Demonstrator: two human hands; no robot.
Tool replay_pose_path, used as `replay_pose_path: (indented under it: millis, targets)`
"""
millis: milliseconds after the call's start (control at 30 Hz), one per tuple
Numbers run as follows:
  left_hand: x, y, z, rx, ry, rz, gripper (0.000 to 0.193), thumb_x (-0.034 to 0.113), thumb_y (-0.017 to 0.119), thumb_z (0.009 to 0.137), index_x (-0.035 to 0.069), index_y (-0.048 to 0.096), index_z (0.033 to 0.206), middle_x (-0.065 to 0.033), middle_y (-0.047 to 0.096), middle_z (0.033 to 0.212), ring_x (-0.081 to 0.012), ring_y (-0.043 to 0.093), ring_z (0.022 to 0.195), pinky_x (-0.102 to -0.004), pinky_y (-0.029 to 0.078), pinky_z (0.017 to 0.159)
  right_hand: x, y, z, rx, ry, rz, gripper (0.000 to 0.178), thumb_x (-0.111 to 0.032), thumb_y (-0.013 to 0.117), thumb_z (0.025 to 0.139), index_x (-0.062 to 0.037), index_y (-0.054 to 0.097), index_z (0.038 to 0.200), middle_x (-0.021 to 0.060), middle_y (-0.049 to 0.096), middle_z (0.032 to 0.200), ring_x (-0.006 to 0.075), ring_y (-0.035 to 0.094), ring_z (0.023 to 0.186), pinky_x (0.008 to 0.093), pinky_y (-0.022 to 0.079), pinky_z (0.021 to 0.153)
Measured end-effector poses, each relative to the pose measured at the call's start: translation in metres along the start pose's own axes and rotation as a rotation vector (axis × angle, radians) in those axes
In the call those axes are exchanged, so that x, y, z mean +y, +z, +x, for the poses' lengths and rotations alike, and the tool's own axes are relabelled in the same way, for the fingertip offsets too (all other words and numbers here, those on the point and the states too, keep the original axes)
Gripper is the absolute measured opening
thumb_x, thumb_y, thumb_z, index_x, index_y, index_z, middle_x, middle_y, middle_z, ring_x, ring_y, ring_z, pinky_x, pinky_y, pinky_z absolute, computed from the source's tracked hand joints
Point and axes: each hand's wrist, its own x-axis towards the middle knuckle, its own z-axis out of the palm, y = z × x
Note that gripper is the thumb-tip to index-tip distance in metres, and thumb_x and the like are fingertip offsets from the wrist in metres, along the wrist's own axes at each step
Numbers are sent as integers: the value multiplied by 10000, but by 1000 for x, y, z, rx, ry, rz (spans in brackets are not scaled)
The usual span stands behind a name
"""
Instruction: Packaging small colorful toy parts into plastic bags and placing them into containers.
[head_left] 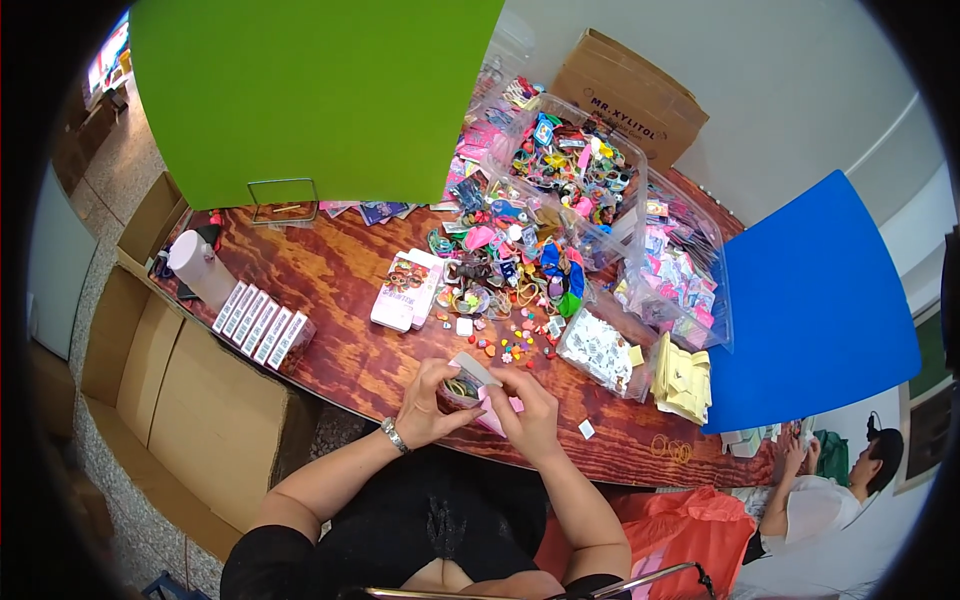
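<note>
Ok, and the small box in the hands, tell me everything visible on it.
The small box looks like thin card, pale grey-white on the raised flap at its far side. Its open mouth faces up, showing bands or cords inside. It's held above the near table edge. The left hand grips its left side; the right hand is at its right, beside something pink, possibly part of it. Hands hide most outer faces.

Bare counter [345,295] leaves the hands [426,408] a way between the box row [263,327] and the cartons [400,305]; ahead to the right, a trinket heap [500,265] bars passage; a green board [310,100] walls the far left.
</note>
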Motion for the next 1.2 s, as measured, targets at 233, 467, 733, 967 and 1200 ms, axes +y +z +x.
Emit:
replay_pose_path:
  millis: [233, 467, 733, 967, 1200]
  targets:
    - [-2, -2, -5, -109, -22, 63, 887, 157, 912, 673, 98, 330, 1340, -181, 506, 1197, -348, 568, 1064, -446, 483, 905, -8, -3, 7, -63, -205, -46, 212, -19, 712, 869, -17, 701, 1081, 131, 697, 1018, 222, 703, 909, 349, 555, 833]
    - [6, -4, -2, -103, -30, 192, 1143, 186, 909, 653, -21, 191, 1519, -254, 488, 1335, -409, 565, 1145, -464, 479, 972, -16, -3, 11, -77, 64, 26, 232, -45, 717, 871, -7, 711, 1100, 137, 702, 1013, 219, 710, 862, 334, 560, 761]
    - [10, -2, -4, -220, -141, 268, 1240, 271, 850, 732, -148, -6, 1525, -352, 508, 1271, -478, 560, 1127, -486, 498, 944, -11, 3, 9, -20, -72, -117, 242, 1, 721, 840, -20, 729, 1082, 116, 686, 948, 248, 693, 849, 337, 552, 738]
    - [9, 0, -9, -230, -203, 289, 1249, 301, 825, 751, -153, -51, 1516, -394, 460, 1328, -493, 539, 1174, -489, 492, 960, -20, 11, 5, 23, -194, -217, 257, 45, 689, 845, -22, 715, 1091, 126, 694, 958, 290, 668, 885, 366, 533, 777]
    - [17, -3, -6, -253, -176, 532, 1228, 347, 796, 773, -164, -46, 1506, -380, 454, 1352, -511, 524, 1191, -498, 493, 955, -22, 18, -3, 125, -133, -136, 255, 39, 701, 854, 4, 690, 1107, 138, 713, 1000, 301, 673, 907, 382, 532, 787]
